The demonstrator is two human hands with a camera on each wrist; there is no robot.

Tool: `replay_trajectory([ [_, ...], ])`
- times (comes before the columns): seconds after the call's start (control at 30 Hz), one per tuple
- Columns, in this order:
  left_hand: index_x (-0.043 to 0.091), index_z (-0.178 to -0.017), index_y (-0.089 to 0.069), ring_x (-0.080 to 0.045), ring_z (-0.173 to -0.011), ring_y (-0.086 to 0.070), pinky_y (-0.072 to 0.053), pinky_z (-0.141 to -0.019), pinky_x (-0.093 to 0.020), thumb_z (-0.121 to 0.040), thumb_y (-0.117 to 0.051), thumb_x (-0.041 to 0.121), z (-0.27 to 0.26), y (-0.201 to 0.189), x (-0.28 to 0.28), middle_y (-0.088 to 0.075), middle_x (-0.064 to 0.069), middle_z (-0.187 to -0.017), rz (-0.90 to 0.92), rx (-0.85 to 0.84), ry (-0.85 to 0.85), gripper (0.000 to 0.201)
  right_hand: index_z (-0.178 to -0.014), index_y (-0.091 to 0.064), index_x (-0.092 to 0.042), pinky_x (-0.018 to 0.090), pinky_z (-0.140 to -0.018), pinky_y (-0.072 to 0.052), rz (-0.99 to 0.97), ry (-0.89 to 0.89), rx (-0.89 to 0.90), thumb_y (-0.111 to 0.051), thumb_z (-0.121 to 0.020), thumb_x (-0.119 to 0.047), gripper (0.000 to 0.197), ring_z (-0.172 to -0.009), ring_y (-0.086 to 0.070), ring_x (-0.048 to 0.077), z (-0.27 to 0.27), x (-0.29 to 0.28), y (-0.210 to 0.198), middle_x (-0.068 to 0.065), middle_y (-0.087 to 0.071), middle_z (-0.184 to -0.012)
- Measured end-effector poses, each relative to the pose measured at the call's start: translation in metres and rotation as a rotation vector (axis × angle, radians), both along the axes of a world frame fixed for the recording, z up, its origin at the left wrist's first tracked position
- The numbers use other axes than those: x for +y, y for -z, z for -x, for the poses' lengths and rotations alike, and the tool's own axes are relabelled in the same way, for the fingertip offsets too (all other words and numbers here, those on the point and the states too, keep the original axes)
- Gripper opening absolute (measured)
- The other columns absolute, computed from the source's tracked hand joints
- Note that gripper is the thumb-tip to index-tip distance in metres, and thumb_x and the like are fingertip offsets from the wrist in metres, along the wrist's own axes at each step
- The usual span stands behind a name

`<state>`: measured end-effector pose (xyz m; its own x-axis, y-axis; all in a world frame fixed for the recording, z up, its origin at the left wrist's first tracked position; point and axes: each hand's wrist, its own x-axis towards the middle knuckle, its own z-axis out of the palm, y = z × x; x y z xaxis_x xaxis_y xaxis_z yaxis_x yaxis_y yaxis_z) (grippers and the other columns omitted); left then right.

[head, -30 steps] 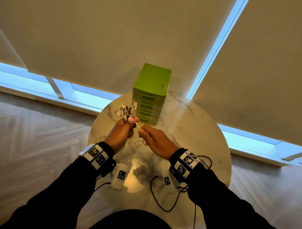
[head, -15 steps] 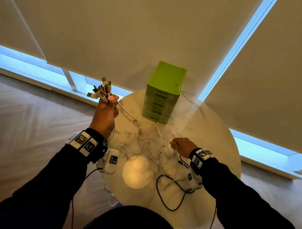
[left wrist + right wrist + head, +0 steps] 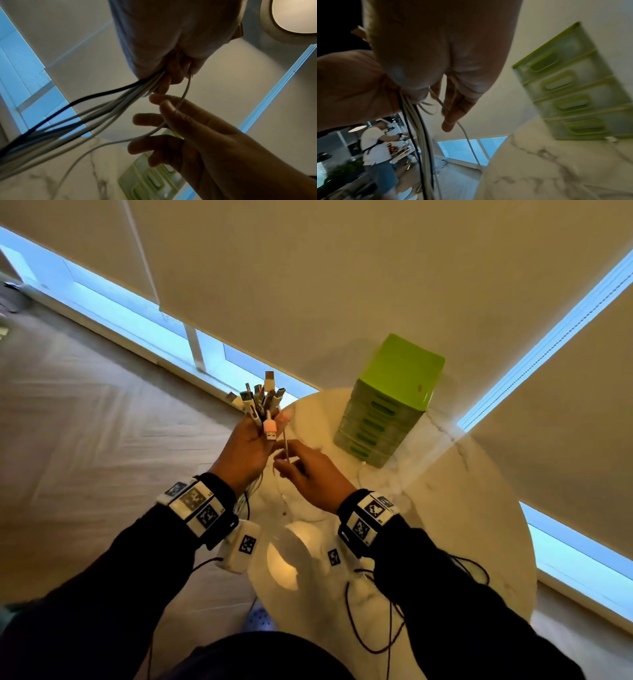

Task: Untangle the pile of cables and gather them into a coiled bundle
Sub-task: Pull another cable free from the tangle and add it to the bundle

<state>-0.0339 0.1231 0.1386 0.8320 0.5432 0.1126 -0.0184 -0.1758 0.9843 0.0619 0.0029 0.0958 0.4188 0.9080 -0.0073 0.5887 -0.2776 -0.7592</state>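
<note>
One fistful of cable ends [image 3: 261, 402] stands up out of the left hand [image 3: 244, 453], whose grip is closed round the gathered cables [image 3: 109, 106] above the left edge of the round marble surface [image 3: 479, 508], plugs fanned upward and the cords hanging down from the heel of the palm toward the wrist. A single pale cable [image 3: 184, 92] leaves that grip apart from the rest, its pink-collared plug [image 3: 270, 429] sticking out by the fingers; it drops almost straight down and then runs through the right hand [image 3: 310, 474], which sits just below and to the right of the left. The right hand's fingers [image 3: 164, 108] are loosely spread, the cable lying across the thumb and forefinger; a firm pinch cannot be told from these views. So the cable's long axis runs from the upper grip down into the lower hand, and the right hand is the nearer one to slide along it, likely toward the slack over the surface. Behind, near the far edge, stands a green drawer unit [image 3: 394, 402].
</note>
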Motion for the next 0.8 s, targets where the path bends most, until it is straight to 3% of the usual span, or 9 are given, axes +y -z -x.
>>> replay_trajectory([
  [0.1,0.026,-0.078,-0.051,-0.002,-0.049,-0.041,-0.037,-0.054,-0.014,-0.104,-0.052,0.027,0.021,0.001,0.02,-0.048,0.014,-0.05,-0.069,0.075,-0.104,0.026,-0.118,-0.063,-0.007,0.033,-0.086,-0.055,-0.029,-0.03,-0.047,-0.042,-0.108,-0.02,0.026,-0.092,-0.066,0.015,0.008,0.021,0.008,0.007,-0.071,-0.111],
  [0.2,0.016,-0.08,-0.053,-0.008,-0.05,-0.036,-0.037,-0.056,-0.025,-0.104,-0.051,0.033,0.045,0.009,0.04,-0.042,0.005,-0.052,0.005,0.114,-0.212,0.03,-0.113,-0.064,-0.008,0.028,-0.083,-0.056,-0.121,0.026,0.033,-0.041,-0.108,-0.018,0.025,-0.092,-0.07,0.016,0.005,0.041,0.015,0.003,-0.072,-0.11],
  [0.33,0.016,-0.091,-0.057,-0.009,-0.052,-0.029,-0.03,-0.054,-0.029,-0.107,-0.044,0.035,0.072,0.018,0.063,-0.031,0.003,-0.062,0.255,0.022,-0.362,0.028,-0.112,-0.065,-0.006,0.031,-0.086,-0.058,-0.206,0.17,0.342,-0.042,-0.108,-0.023,0.029,-0.095,-0.071,0.017,0.002,0.074,0.024,0.007,-0.072,-0.11],
  [0.47,0.016,-0.089,-0.056,-0.008,-0.05,-0.024,-0.025,-0.052,-0.026,-0.107,-0.043,0.035,0.097,0.02,0.081,-0.029,0.005,-0.062,0.386,-0.084,-0.419,0.029,-0.12,-0.06,0.001,0.028,-0.078,-0.058,-0.086,0.098,0.613,-0.041,-0.108,-0.018,0.03,-0.096,-0.072,0.025,0.024,0.097,0.042,0.015,-0.07,-0.114],
  [0.57,0.017,-0.087,-0.057,-0.007,-0.047,-0.028,-0.029,-0.052,-0.025,-0.107,-0.046,0.031,0.11,0.021,0.091,-0.036,0.007,-0.062,0.486,-0.13,-0.421,0.027,-0.136,-0.049,-0.005,0.033,-0.077,-0.058,0.314,-0.049,0.451,-0.047,-0.106,-0.02,0.034,-0.093,-0.072,0.025,0.046,0.104,0.072,0.013,-0.071,-0.118],
  [0.63,0.017,-0.086,-0.056,-0.007,-0.046,-0.03,-0.03,-0.052,-0.026,-0.107,-0.046,0.029,0.116,0.021,0.095,-0.04,0.007,-0.062,0.526,-0.151,-0.409,0.026,-0.15,-0.031,-0.008,0.04,-0.092,-0.055,0.689,-0.173,0.084,-0.057,-0.1,-0.028,0.06,-0.11,-0.067,0.031,0.053,0.103,0.093,0.019,-0.062,-0.132],
  [0.67,0.017,-0.085,-0.055,-0.007,-0.045,-0.031,-0.031,-0.051,-0.025,-0.107,-0.046,0.028,0.118,0.021,0.097,-0.041,0.007,-0.061,0.536,-0.156,-0.393,0.026,-0.155,-0.018,-0.008,0.042,-0.1,-0.05,0.822,-0.207,-0.058,-0.062,-0.096,-0.032,0.078,-0.123,-0.058,0.035,0.054,0.1,0.101,0.024,-0.049,-0.146],
  [0.73,0.016,-0.084,-0.054,-0.008,-0.044,-0.034,-0.033,-0.049,-0.024,-0.107,-0.045,0.028,0.122,0.021,0.098,-0.044,0.006,-0.062,0.552,-0.15,-0.343,0.028,-0.159,0.005,-0.013,0.044,-0.114,-0.037,0.848,-0.216,-0.141,-0.072,-0.089,-0.037,0.107,-0.144,-0.035,0.038,0.06,0.098,0.1,0.021,-0.009,-0.165],
  [0.8,0.015,-0.083,-0.053,-0.009,-0.045,-0.036,-0.034,-0.048,-0.025,-0.107,-0.044,0.029,0.123,0.021,0.099,-0.045,0.004,-0.062,0.579,-0.136,-0.273,0.029,-0.16,0.003,-0.022,0.041,-0.121,-0.025,0.594,-0.286,-0.14,-0.075,-0.086,-0.043,0.11,-0.152,-0.018,0.032,0.066,0.1,0.085,0.008,0.007,-0.168],
])
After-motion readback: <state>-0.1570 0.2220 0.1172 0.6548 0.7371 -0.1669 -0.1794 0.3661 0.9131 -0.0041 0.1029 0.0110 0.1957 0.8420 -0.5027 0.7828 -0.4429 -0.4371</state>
